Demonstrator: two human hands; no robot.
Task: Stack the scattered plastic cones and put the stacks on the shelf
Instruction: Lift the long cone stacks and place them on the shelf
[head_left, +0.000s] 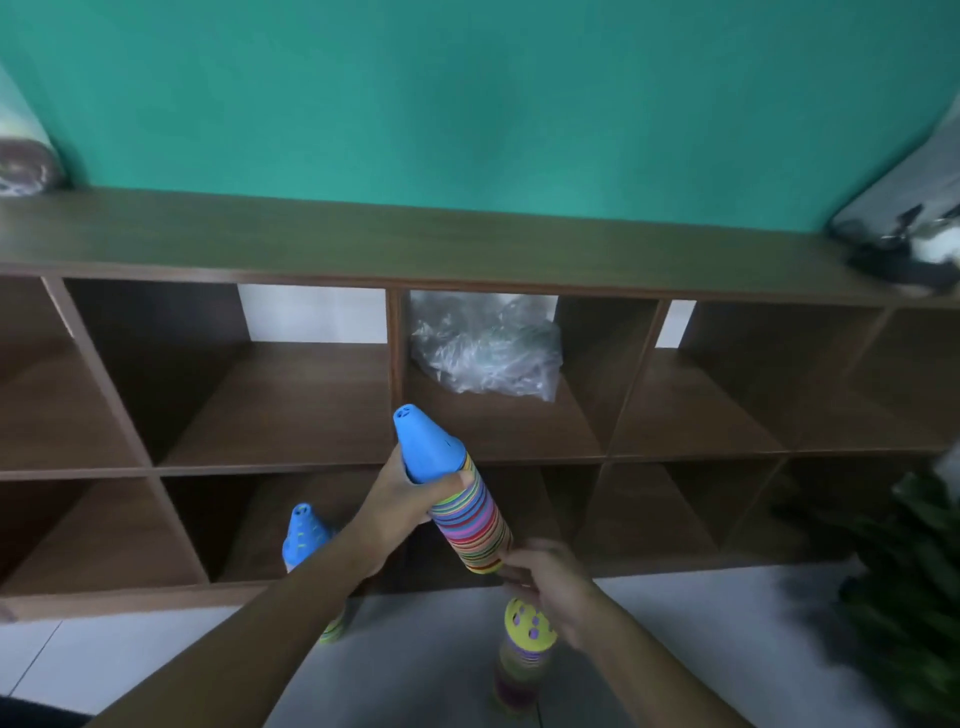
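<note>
My right hand (550, 587) is motion-blurred; its finger positions cannot be determined. My left forearm (291, 608) covers the lower part of the blue-topped stack (304, 535) behind it. The yellow-topped stack (522, 660) is blurred, and my right hand hides part of its top. The plant (904, 597), the grey bag (914, 223) and the rolled item (23, 150) are cut off by the frame edges.

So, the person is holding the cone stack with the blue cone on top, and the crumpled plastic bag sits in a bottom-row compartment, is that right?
Not quite: the head view shows the plastic bag in a top-row compartment of the shelf. The left hand does hold the blue-topped cone stack.
</note>
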